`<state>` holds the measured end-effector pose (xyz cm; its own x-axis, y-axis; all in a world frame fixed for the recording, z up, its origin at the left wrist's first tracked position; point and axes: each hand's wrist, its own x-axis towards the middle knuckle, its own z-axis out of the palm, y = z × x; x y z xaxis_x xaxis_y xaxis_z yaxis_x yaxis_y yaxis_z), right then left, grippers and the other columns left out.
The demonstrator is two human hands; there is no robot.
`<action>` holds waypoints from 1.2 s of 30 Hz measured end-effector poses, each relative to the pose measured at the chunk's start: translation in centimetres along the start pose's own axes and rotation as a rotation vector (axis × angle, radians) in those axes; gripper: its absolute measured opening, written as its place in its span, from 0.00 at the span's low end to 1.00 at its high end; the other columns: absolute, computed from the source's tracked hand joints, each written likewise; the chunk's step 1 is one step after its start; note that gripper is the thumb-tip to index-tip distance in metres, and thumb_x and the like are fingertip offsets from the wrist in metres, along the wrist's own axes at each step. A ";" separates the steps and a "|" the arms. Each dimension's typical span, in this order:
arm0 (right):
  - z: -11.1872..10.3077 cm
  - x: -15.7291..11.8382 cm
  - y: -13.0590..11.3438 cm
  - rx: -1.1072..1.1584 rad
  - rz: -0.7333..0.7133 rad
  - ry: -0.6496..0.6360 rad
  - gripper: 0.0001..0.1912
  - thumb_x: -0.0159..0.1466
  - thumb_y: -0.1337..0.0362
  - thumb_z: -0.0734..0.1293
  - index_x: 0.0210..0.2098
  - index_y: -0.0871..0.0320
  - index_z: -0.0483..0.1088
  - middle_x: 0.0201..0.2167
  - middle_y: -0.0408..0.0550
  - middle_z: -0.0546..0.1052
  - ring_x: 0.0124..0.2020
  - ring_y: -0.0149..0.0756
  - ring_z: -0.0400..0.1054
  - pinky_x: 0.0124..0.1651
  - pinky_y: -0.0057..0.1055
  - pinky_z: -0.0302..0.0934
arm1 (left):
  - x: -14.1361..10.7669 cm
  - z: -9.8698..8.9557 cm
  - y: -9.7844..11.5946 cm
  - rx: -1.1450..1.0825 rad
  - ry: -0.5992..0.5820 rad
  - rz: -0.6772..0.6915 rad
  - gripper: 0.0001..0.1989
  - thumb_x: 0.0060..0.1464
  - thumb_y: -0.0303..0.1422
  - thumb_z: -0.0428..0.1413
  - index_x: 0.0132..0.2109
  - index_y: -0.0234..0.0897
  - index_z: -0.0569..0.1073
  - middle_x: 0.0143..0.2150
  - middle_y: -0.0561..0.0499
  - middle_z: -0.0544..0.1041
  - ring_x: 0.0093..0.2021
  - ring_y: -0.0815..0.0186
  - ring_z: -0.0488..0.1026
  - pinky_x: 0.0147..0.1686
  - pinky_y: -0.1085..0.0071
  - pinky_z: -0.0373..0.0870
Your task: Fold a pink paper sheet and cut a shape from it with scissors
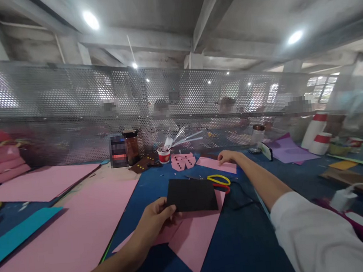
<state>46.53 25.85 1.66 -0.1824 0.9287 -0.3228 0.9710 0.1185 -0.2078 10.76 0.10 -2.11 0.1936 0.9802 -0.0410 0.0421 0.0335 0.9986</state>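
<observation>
My left hand (159, 213) pinches a black sheet of card (192, 195) by its left edge, thumb on top. Below the card lie pink paper pieces (198, 241) with pointed corners. Stretched out to the back, my right hand (230, 156) has its fingers closed on a pink paper strip (211, 165). Between the hands, scissors with yellow and red handles (218, 180) lie partly behind the card. A folded pink paper piece with black dots (183, 162) sits left of the strip.
Large pink sheets (77, 223) and a blue-green strip (20, 235) cover the left side. At the back stand a red-and-white cup (164, 155) and a brown jar (131, 147). Right are a phone (267, 151), purple paper (290, 149) and a power strip (353, 218). A perforated screen (177, 89) rises behind.
</observation>
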 end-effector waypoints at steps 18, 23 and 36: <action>-1.2 0.2 -0.3 0.113 -0.033 0.062 0.18 0.66 0.57 0.65 0.52 0.60 0.68 0.52 0.50 0.71 0.48 0.44 0.69 0.47 0.42 0.67 | -0.3 0.2 0.6 0.016 0.013 -0.053 0.19 0.41 0.47 0.62 0.30 0.37 0.67 0.25 0.51 0.78 0.20 0.72 0.66 0.18 0.77 0.49; -1.2 0.9 -0.3 0.099 -0.015 0.126 0.18 0.66 0.57 0.65 0.53 0.60 0.67 0.51 0.50 0.71 0.48 0.43 0.69 0.48 0.43 0.67 | 0.2 -0.1 -0.3 -0.006 -0.014 -0.024 0.18 0.45 0.46 0.61 0.31 0.36 0.68 0.26 0.50 0.78 0.21 0.71 0.68 0.19 0.77 0.53; -0.6 3.3 -0.4 0.080 0.015 0.181 0.17 0.67 0.58 0.64 0.52 0.59 0.68 0.52 0.51 0.71 0.47 0.41 0.69 0.48 0.42 0.67 | 0.4 0.1 0.1 -0.017 0.008 -0.072 0.22 0.39 0.49 0.63 0.30 0.36 0.67 0.25 0.49 0.78 0.19 0.71 0.67 0.17 0.77 0.51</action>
<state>45.63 29.05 1.29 -0.1304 0.9790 -0.1569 0.9566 0.0826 -0.2793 10.90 0.49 -2.00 0.1830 0.9767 -0.1122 0.0387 0.1069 0.9935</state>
